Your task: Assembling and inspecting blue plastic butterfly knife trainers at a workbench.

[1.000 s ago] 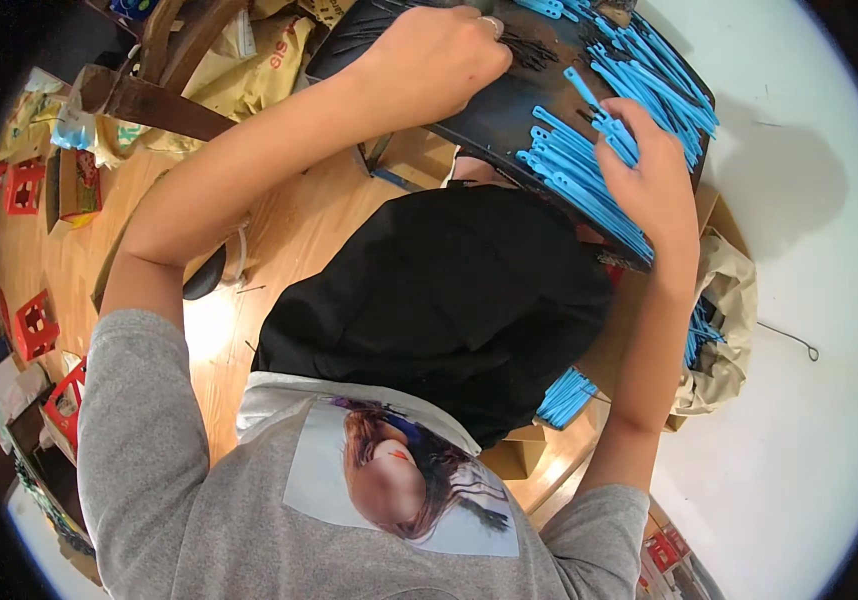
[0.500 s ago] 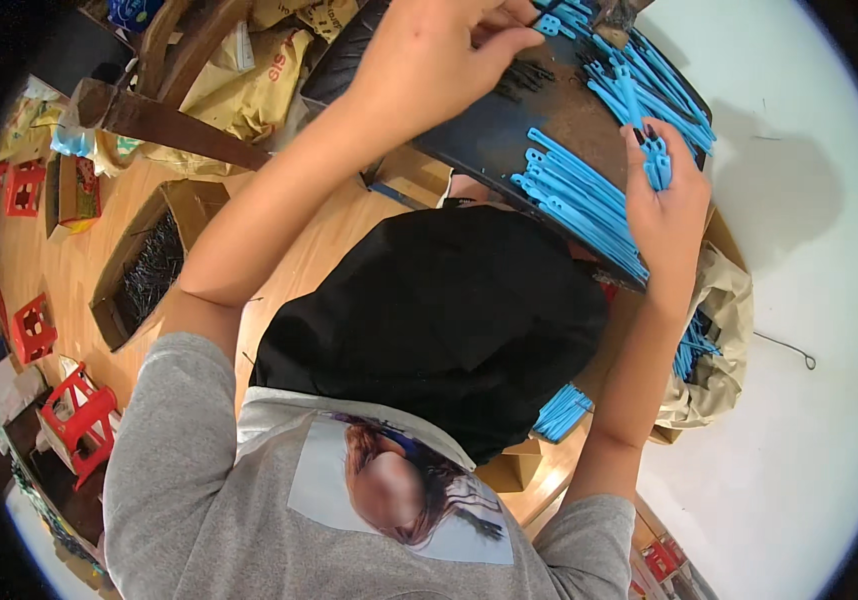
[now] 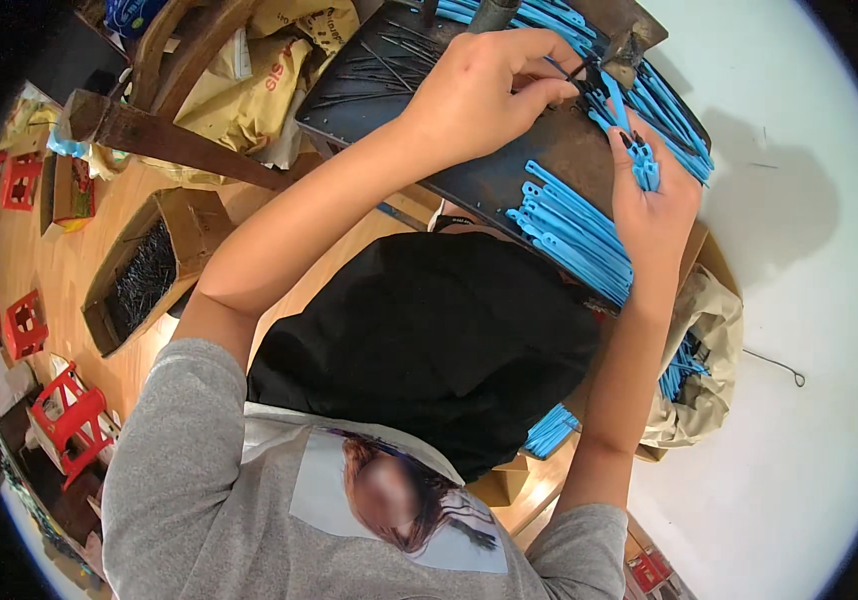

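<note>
My left hand [image 3: 494, 95] is over the dark work table, thumb and forefinger pinched on a thin black pin [image 3: 581, 70]. That pin is close to the end of a blue plastic strip. In my right hand [image 3: 657, 205] are several blue plastic strips [image 3: 646, 170] with small black bits among them; one strip juts out toward the left fingertips. A row of blue strips [image 3: 574, 235] lies along the table's near edge, left of my right wrist. More blue strips [image 3: 669, 110] are heaped beyond that hand, around a metal block [image 3: 624, 60].
Thin black pins [image 3: 379, 70] are scattered on the table [image 3: 469, 185]. A cardboard box of black pins [image 3: 149, 270] stands on the floor at left, near red stools [image 3: 74, 425]. At right are a paper sack [image 3: 714, 380] with blue strips and a white wall [image 3: 799, 300].
My left hand has moved down and to the right, close to the strips in my right hand. The scattered black pins behind it now show. My right hand has shifted slightly left.
</note>
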Demonstrator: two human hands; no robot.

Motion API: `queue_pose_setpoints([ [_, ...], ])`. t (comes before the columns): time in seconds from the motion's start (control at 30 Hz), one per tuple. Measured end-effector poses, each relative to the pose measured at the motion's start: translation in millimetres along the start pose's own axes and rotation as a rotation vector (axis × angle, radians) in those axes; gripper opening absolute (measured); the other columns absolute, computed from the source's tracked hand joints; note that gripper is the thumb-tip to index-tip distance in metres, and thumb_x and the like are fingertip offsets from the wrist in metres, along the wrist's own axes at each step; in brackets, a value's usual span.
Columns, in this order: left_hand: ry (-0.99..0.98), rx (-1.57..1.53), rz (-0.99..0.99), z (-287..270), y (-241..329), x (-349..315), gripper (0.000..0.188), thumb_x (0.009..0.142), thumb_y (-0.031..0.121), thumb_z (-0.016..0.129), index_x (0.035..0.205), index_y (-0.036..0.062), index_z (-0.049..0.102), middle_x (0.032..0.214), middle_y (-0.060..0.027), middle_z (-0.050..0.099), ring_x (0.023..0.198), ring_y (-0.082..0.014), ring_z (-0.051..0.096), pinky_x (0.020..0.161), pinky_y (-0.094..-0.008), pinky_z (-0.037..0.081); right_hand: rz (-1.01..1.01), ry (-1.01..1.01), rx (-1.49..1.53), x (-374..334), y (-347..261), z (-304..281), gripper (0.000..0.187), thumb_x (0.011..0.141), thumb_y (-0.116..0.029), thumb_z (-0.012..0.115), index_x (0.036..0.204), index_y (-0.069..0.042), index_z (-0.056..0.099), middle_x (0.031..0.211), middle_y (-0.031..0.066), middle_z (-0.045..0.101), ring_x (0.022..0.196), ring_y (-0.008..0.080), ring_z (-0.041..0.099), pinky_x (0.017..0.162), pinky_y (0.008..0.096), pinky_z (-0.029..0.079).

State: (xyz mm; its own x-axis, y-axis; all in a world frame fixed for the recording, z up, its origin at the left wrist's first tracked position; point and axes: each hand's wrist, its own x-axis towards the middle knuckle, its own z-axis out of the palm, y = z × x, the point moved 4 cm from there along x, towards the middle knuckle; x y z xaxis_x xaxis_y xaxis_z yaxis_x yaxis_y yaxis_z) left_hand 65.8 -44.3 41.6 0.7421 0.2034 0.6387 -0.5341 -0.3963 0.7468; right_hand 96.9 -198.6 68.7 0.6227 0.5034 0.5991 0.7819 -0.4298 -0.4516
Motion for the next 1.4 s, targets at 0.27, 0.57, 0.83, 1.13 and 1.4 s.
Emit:
queue_pose_setpoints([
  [0.27, -0.06, -0.018, -0.029, 0.5, 1.4, 2.6, 0.013, 0.072, 0.006, 0.06, 0.084, 0.0014, 0.058, 0.07, -0.0089, 0.062, 0.066, -0.0176, 0.062, 0.056, -0.0235, 0.047, -0.004, -0.009, 0.053, 8.2, -1.1, 0.8, 0.027, 0.07, -0.004, 0.056, 0.097, -0.002, 0.059, 0.083, 0.0117, 0.063, 0.077, 0.019, 0.062, 0.069, 0.0255, 0.045],
  [0.57, -0.047, -0.031, 0.02, 10.5, 0.8, 7.7, 0.013, 0.071, 0.007, 0.06, 0.083, 0.001, 0.058, 0.071, -0.0092, 0.062, 0.067, -0.0177, 0.062, 0.056, -0.024, 0.048, 0.043, -0.102, 0.009, 13.5, 3.2, -14.9, 0.028, 0.07, -0.004, 0.056, 0.098, -0.002, 0.059, 0.082, 0.012, 0.063, 0.077, 0.018, 0.062, 0.069, 0.0246, 0.045],
  [0.83, -0.097, -0.104, -0.055, 7.3, -6.1, 5.2, 0.015, 0.068, 0.01, 0.061, 0.082, 0.0024, 0.06, 0.074, -0.007, 0.061, 0.069, -0.0204, 0.06, 0.06, -0.025, 0.047, 0.051, -0.033, 0.058, 8.0, -4.6, -2.7, 0.023, 0.069, -0.004, 0.059, 0.092, -0.002, 0.06, 0.081, 0.0116, 0.063, 0.074, 0.0163, 0.062, 0.067, 0.0244, 0.045],
  [1.13, -0.316, 0.295, 0.224, -9.9, 14.1, -1.6, 0.014, 0.068, 0.011, 0.062, 0.081, 0.0052, 0.062, 0.077, -0.008, 0.061, 0.069, -0.0232, 0.059, 0.063, -0.028, 0.047, 0.234, 0.067, 0.121, 4.0, -19.4, -0.1, 0.012, 0.074, -0.011, 0.061, 0.081, -0.002, 0.058, 0.061, 0.0022, 0.055, 0.053, 0.0049, 0.047, 0.052, 0.0175, 0.038],
  [1.4, -0.445, 0.676, 0.192, -44.5, 1.2, -12.9, 0.012, 0.069, 0.008, 0.059, 0.081, 0.0058, 0.062, 0.081, -0.0071, 0.06, 0.074, -0.0245, 0.058, 0.063, -0.0313, 0.046, 0.31, 0.244, 0.117, -3.9, -12.9, -14.7, 0.015, 0.08, -0.015, 0.056, 0.075, -0.001, 0.055, 0.058, 0.0005, 0.051, 0.052, 0.0034, 0.044, 0.05, 0.0171, 0.036],
])
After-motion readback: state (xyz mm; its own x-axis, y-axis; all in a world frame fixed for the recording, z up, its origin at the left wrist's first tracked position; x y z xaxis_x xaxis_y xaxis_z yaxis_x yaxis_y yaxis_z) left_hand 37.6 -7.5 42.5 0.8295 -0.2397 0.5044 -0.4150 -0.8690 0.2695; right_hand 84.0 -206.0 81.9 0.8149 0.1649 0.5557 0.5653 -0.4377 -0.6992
